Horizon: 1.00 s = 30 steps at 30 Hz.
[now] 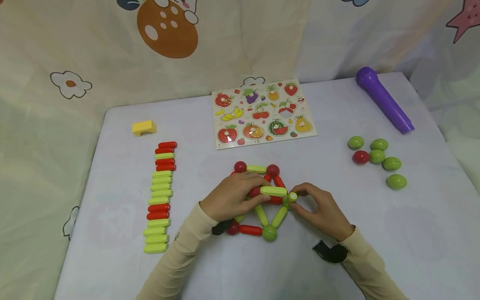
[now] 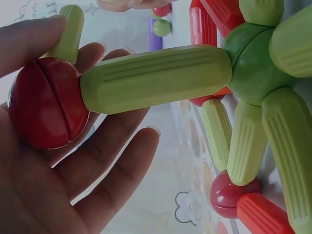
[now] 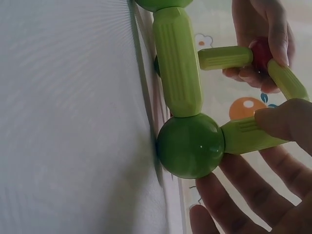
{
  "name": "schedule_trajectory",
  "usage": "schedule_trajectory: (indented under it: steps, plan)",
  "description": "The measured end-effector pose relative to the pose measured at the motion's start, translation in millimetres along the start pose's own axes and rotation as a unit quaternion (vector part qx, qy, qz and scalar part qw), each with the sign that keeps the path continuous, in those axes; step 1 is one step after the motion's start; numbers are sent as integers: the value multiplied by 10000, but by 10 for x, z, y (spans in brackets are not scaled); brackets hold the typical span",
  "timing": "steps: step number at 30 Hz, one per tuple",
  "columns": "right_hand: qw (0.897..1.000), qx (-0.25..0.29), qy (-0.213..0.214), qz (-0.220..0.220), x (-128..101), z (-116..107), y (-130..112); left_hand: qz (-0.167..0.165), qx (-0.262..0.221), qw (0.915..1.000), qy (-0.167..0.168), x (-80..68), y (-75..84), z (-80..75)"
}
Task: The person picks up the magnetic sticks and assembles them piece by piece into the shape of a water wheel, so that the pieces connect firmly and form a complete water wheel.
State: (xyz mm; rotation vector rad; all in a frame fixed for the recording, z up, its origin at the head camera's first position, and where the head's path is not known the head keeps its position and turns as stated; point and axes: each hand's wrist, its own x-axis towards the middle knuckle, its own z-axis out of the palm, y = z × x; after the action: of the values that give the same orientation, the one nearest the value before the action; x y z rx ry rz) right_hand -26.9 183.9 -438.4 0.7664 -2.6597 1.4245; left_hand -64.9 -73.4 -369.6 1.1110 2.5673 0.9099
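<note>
A person assembles a frame (image 1: 261, 216) of red and green rods and balls at the middle of a white-covered desk (image 1: 225, 275), its base largely joined where visible, its upper part apparently unfinished. The left hand (image 1: 235, 196) grips a raised red ball (image 2: 48, 103), which bears a green rod running down to the base and a second green rod (image 1: 273, 191) pointing toward the right hand (image 1: 318, 210). That hand pinches an upright green rod (image 1: 292, 197) rising from a green ball (image 3: 191, 145) at the frame's right side, its upper end bare. The left hand partly hides the base. Plenty seems left to use: spare rods (image 1: 161, 193) line the left, while five loose green balls (image 1: 377, 156) and one loose red ball (image 1: 361, 157) lie at right.
</note>
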Motion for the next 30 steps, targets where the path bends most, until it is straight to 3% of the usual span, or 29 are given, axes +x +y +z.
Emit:
schedule_trajectory:
  steps: [3, 5, 7, 10, 13, 15, 17, 21, 23, 26, 28, 30]
  plan:
    - [9999, -80, 76, 97, -2, -87, 21, 2, -16, 10000, -17, 0, -6, 6]
    - [9986, -316, 364, 197, 10, -211, 51, 7, -31, 10000, -25, 1, -10, 11]
    - [9918, -897, 825, 374, 31, -379, 105, 3, -45, 10000, -33, 2, -13, 17]
    - [9650, -2132, 1300, 803, 71, -656, 220, -29, -62, 10000, -48, -1, -9, 18]
    - [9341, -3061, 1187, 1400, 77, -870, 349, -75, -55, 9999, -62, -5, -5, 20]
    - [9256, -3252, 980, 1673, 65, -947, 419, -96, -55, 9999, -69, -6, -4, 22]
    - [9235, -3282, 871, 1785, 47, -976, 465, -85, -60, 9999, -65, -5, -5, 25]
    - [9293, -3202, 734, 1688, 41, -942, 468, -43, -41, 10000, -39, 1, -6, 24]
    - [9373, -3060, 578, 1562, 54, -886, 407, -20, -38, 10000, -35, 3, -3, 18]
    - [9626, -2439, 394, 1116, 84, -754, 225, -19, -68, 10000, -41, 3, -1, 15]
    - [9829, -1690, 400, 608, 104, -652, 58, -11, -82, 10000, -44, 3, -1, 14]
    - [9955, -850, 406, 80, 119, -555, -110, -17, -91, 10000, -33, 3, -3, 16]
